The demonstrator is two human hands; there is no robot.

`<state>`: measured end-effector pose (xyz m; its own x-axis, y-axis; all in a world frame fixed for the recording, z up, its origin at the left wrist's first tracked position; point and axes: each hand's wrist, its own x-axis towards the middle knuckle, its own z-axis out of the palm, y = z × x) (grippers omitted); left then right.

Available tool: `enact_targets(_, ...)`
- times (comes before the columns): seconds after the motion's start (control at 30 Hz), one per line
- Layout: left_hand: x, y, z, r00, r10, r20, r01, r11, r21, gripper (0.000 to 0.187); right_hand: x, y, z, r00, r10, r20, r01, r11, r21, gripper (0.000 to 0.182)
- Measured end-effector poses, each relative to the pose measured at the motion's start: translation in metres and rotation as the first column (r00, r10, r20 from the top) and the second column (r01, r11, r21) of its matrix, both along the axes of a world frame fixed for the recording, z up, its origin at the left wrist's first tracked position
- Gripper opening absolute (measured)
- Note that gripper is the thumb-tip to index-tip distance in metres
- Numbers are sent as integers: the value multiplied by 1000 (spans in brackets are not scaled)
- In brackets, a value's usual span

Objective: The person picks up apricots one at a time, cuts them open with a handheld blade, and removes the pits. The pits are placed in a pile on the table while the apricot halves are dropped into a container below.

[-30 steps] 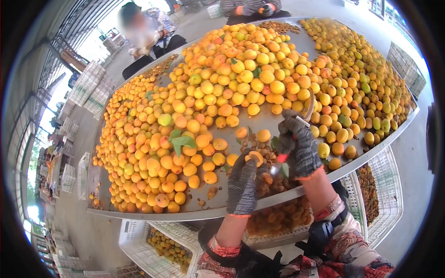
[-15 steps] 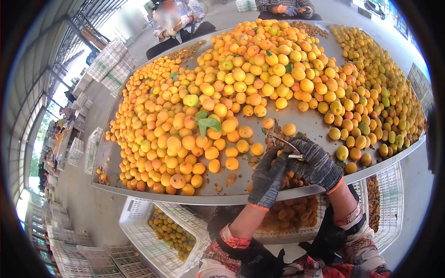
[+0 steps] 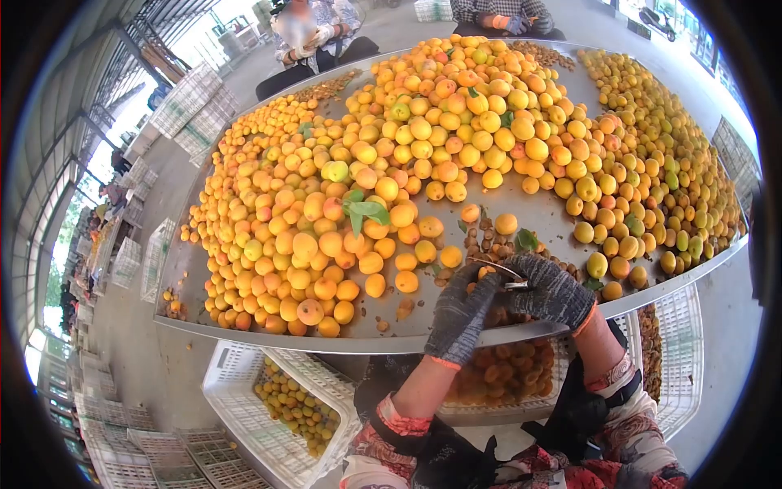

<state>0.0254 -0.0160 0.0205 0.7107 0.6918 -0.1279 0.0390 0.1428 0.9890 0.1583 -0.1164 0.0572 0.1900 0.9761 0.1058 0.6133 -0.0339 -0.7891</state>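
Note:
Both my hands wear dark grey knitted gloves with orange cuffs and meet over the near edge of the metal table point(image 3: 538, 213). My right hand point(image 3: 552, 292) is closed around a small curved knife point(image 3: 515, 285), whose thin blade points left. The fingers of my left hand point(image 3: 464, 314) are pinched round an apricot point(image 3: 486, 270); only a bit of orange shows at the blade, the remainder being hidden by the glove. Just beyond the hands lie brown pits point(image 3: 489, 243), a loose apricot point(image 3: 506, 224) and a green leaf point(image 3: 526, 240).
A large heap of apricots point(image 3: 326, 220) covers the table's left and middle, with greener ones point(image 3: 652, 163) at right. Below the edge stand a white crate point(image 3: 236, 383) of whole fruit and a crate of opened apricots point(image 3: 505, 371). Two people point(image 3: 314, 37) point(image 3: 509, 20) sit across.
My hands have shifted slightly down and left, still together. The knife blade now lies lower and flatter against the fruit at my left fingers. The view has tilted slightly.

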Motion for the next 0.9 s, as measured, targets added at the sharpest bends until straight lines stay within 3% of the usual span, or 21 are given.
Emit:
enact_targets(0.1, -4, 1, 1, 999, -9, 37, 7, 999, 40, 30, 3, -2, -3, 993, 38, 108, -44, 998, 54, 42)
enact_targets(0.13, -7, 1, 3, 999, -8, 39, 4, 996, 92, 31, 9, -4, -8, 923, -88, -375, 89, 996, -15, 41)
enact_targets(0.17, -10, 2, 1, 999, -7, 40, 4, 996, 92, 31, 13, -6, -11, 618, -217, -756, 172, 975, -139, 39)
enact_targets(0.2, -14, 2, -2, 991, -122, 59, 92, 926, 366, 33, 16, -8, -11, 619, -217, -755, 172, 975, -139, 39)
enact_targets(0.23, -18, 3, -3, 971, -236, 46, 159, 775, 612, 36, 19, -10, -11, 752, -233, -617, 224, 970, -93, 39)
enact_targets(0.27, -21, 1, -3, 970, -237, 48, 159, 775, 612, 36, 21, -11, -10, 853, -254, -455, 267, 963, -37, 38)
enact_targets(0.33, -27, -7, 14, 827, -539, -158, 511, 606, 609, 43, 22, -12, -11, 837, -237, -493, 258, 966, -26, 39)
enact_targets(0.37, -27, -8, 16, 827, -540, -159, 513, 607, 608, 43, 23, -12, -15, 870, -255, -422, 251, 966, -66, 40)
enact_targets(0.4, -27, -9, 17, 815, -558, -160, 493, 520, 697, 45, 23, -10, -19, 899, -267, -349, 245, 964, -105, 40)
enact_targets(0.43, -28, -9, 17, 802, -575, -164, 464, 427, 776, 46, 22, -9, -24, 898, -266, -351, 244, 964, -107, 40)
enact_targets(0.47, -28, -6, 17, 803, -573, -166, 467, 431, 772, 46, 20, -9, -29, 903, -261, -342, 246, 965, -87, 37)
enact_targets(0.53, -29, 7, 16, 878, -407, -253, 436, 459, 774, 47, 17, -6, -30, 907, -252, -337, 246, 967, -61, 35)
enact_targets(0.57, -31, 15, 11, 878, -405, -256, 437, 458, 774, 47, 16, -4, -26, 924, -267, -273, 237, 961, -141, 37)
enact_targets(0.63, -35, 35, -3, 939, -8, -343, 244, 718, 652, 50, 17, -4, -27, 938, -277, -208, 232, 949, -216, 40)
enact_targets(0.7, -43, 47, -9, 795, 414, -444, 192, 523, 831, 50, 20, -9, -34, 965, -260, -38, 252, 957, -147, 41)
enact_targets(0.73, -45, 51, -16, 794, 415, -444, 193, 520, 832, 50, 19, -9, -29, 965, -260, -41, 252, 957, -144, 41)
enact_targets(0.8, -46, 56, -26, 665, 617, -421, 208, 388, 898, 50, 14, -11, -14, 961, -277, 15, 273, 935, -225, 40)
enact_targets(0.83, -47, 57, -26, 669, 616, -417, 208, 384, 900, 50, 15, -12, -13, 960, -281, 16, 277, 935, -221, 40)
enact_targets(0.9, -45, 60, -25, 678, 480, -556, 174, 631, 756, 47, 16, -17, -15, 959, -266, 100, 283, 928, -243, 40)
